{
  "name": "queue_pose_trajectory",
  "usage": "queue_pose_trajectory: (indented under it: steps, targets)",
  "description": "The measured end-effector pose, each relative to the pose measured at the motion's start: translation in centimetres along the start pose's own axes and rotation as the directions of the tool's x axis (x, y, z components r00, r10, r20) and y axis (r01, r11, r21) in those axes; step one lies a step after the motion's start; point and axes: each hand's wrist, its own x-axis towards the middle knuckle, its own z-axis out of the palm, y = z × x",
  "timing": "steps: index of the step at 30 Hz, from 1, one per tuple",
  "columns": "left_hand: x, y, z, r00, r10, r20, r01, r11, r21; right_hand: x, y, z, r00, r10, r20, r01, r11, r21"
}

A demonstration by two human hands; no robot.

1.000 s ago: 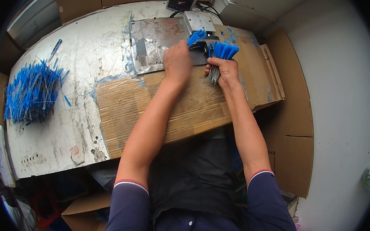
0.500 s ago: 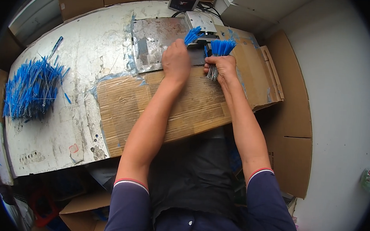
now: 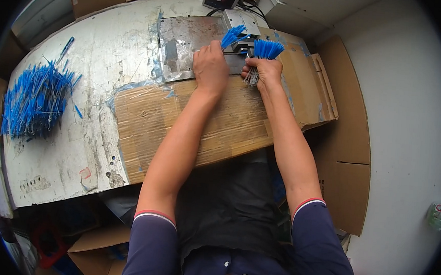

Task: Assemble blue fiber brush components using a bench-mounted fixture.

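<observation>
A worn white tabletop [image 3: 81, 76] carries a flat brown cardboard sheet [image 3: 221, 127] and a loose heap of blue-tipped wires [image 3: 36, 99] far left. The right hand [image 3: 263, 71] grips an upright bundle of blue-tipped wires [image 3: 266, 50]; the left hand [image 3: 211, 68] pinches a smaller blue tuft [image 3: 233, 35] beside it.

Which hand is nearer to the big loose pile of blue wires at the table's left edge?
Left. The left hand is closer to the pile of blue wires, though well apart from it; the right hand, gripping a blue-tipped bundle, lies farther right.
</observation>
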Motion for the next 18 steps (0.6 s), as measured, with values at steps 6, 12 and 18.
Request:
queue_pose_trajectory:
  steps: [6, 12, 18]
  targets:
    - [-0.2, -0.1, 0.3, 0.99, 0.018, 0.139, -0.018, 1.0, -0.001, -0.1, 0.5, -1.8, 0.991, 0.031, 0.129, -0.056, 0.979, 0.195]
    - [-0.2, -0.3, 0.2, 0.984, 0.013, 0.179, -0.008, 1.0, -0.025, -0.7, 0.8, -2.8, 0.982, -0.007, 0.188, -0.029, 0.982, 0.187]
    - [-0.1, 0.0, -0.1, 0.976, 0.003, 0.217, -0.004, 1.0, 0.002, -0.5, 1.1, -3.9, 0.976, 0.013, 0.22, -0.052, 0.984, 0.172]
